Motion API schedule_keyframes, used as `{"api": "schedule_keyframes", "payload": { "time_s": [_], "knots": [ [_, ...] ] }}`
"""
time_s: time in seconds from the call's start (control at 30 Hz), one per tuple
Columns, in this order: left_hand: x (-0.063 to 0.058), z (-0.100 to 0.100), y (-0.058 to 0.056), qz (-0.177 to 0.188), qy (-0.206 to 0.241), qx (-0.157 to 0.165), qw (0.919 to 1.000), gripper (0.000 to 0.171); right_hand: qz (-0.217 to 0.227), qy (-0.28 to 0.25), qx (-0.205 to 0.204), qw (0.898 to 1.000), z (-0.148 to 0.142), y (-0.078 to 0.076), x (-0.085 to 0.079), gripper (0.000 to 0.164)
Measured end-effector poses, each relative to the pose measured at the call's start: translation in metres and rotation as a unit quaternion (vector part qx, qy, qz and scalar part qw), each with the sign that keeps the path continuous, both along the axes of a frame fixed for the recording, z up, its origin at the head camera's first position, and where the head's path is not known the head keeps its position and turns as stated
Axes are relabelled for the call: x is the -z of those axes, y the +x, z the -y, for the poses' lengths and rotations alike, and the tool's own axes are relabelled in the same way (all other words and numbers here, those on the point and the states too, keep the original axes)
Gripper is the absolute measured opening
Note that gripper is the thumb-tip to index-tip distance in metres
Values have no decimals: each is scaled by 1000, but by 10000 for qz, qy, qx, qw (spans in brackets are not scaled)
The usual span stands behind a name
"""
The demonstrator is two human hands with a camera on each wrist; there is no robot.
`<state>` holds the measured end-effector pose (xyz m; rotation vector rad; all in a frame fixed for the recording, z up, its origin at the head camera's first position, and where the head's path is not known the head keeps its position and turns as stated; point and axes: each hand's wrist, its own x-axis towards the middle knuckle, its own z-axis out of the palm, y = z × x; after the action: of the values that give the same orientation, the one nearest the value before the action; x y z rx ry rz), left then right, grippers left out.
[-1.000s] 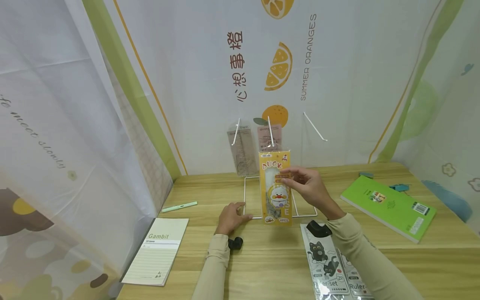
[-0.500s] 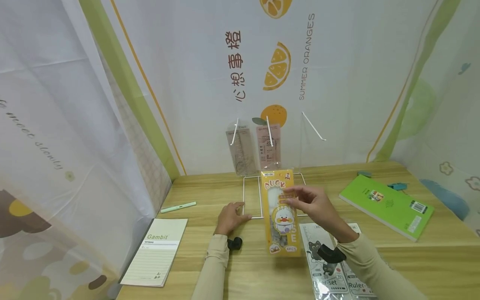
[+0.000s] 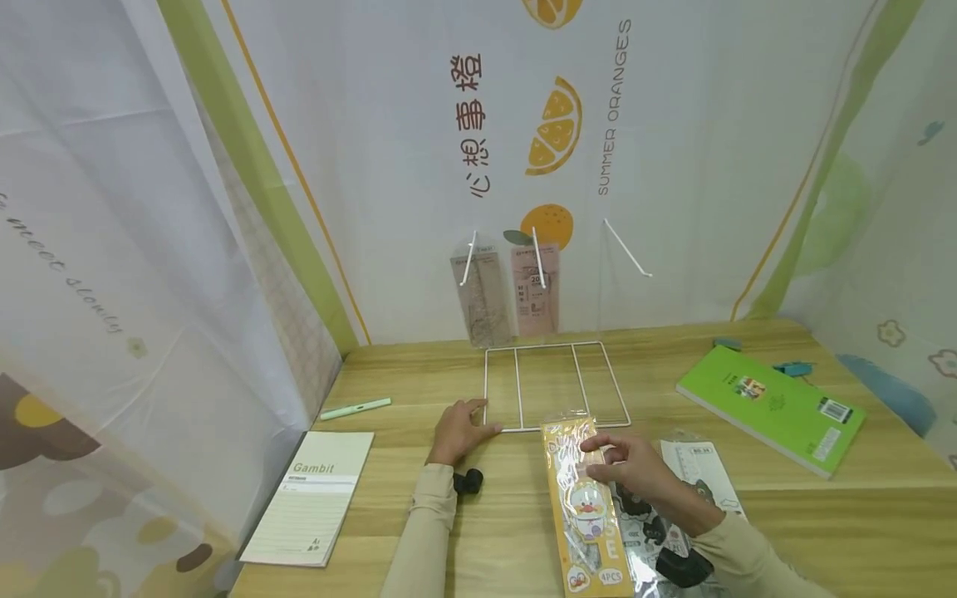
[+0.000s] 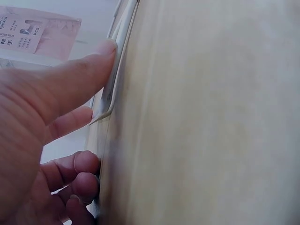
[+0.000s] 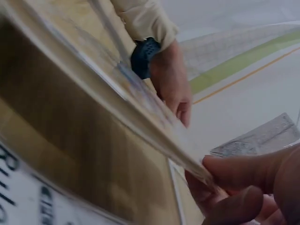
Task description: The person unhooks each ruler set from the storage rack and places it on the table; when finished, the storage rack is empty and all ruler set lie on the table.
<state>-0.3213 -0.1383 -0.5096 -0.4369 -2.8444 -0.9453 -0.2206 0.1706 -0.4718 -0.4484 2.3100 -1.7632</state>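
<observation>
My right hand (image 3: 649,475) pinches the edge of a yellow duck ruler set in a clear packet (image 3: 586,519), held tilted over the near part of the table. The right wrist view shows the packet edge-on between thumb and fingers. My left hand (image 3: 458,432) holds the front left corner of a white wire display rack (image 3: 549,429); the thumb (image 4: 101,61) lies on the wire in the left wrist view. From two of the rack's hooks hang a grey ruler packet (image 3: 484,303) and a pink ruler packet (image 3: 535,307). Its right hook (image 3: 628,249) carries nothing.
Black-cat ruler set packets (image 3: 714,482) lie partly under my right hand. A green book (image 3: 773,411) and a teal clip (image 3: 794,370) are on the right. A notepad (image 3: 310,507) and a pale green pen (image 3: 355,409) lie on the left.
My right hand has brought the yellow duck ruler set down and toward me, away from the front of the rack. My left hand stays at the rack's corner.
</observation>
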Motion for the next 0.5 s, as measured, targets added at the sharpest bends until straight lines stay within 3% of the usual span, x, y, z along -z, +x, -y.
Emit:
{"api": "schedule_keyframes", "payload": {
  "time_s": [0.17,0.3,0.5],
  "knots": [
    [-2,0,-2,95,-96,-64,9999,60,347,48,-105,9993,4,3,14,39],
    [-3,-1,-1,141,-32,-74,9999,60,476,207,220,9984,12,3,18,37],
    [-1,-1,-1,178,-23,-92,9998,59,41,1293,767,9886,20,5,22,31]
  ]
}}
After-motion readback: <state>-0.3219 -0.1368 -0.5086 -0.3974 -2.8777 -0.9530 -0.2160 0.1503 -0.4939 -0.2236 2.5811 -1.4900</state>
